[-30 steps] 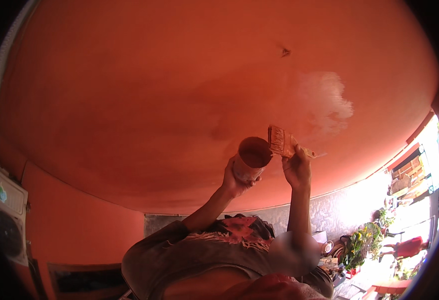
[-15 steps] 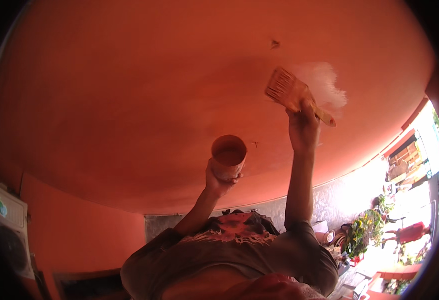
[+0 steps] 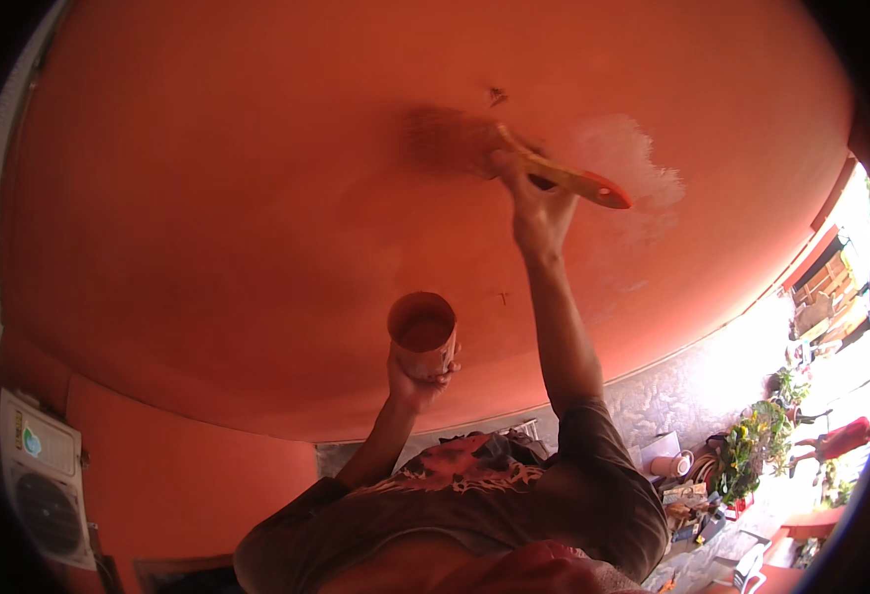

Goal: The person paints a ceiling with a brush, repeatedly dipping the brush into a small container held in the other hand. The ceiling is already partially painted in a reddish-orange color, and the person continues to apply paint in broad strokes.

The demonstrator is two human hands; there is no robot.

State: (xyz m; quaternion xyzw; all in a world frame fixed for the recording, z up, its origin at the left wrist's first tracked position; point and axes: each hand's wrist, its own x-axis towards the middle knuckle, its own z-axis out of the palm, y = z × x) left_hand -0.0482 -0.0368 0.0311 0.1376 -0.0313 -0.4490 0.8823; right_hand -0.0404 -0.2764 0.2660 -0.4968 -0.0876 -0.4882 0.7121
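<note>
My left hand [image 3: 413, 384] is wrapped round the lower part of a pale, paint-smeared cylindrical container [image 3: 427, 352], whose open top shows reddish contents. Higher up, my right hand [image 3: 539, 213] grips a wide paintbrush [image 3: 598, 188] with a light handle and red tip. Its bristle end is motion-blurred against or very close to a large orange-red surface [image 3: 207, 178]; contact is unclear. A pale, ragged patch [image 3: 638, 158] shows on that surface to the brush's right, and a small dark mark [image 3: 497, 96] sits above the bristles.
A white air-conditioner unit [image 3: 44, 475] stands at far left beside a red wall [image 3: 187, 475]. At right are leafy plants [image 3: 752, 445], assorted clutter, a mottled grey surface [image 3: 643, 416] and, in bright light, another person in a red top [image 3: 844, 439].
My right hand has risen and swung left with the brush, from beside the container to the upper surface. My left hand and the container have shifted left and slightly down.
</note>
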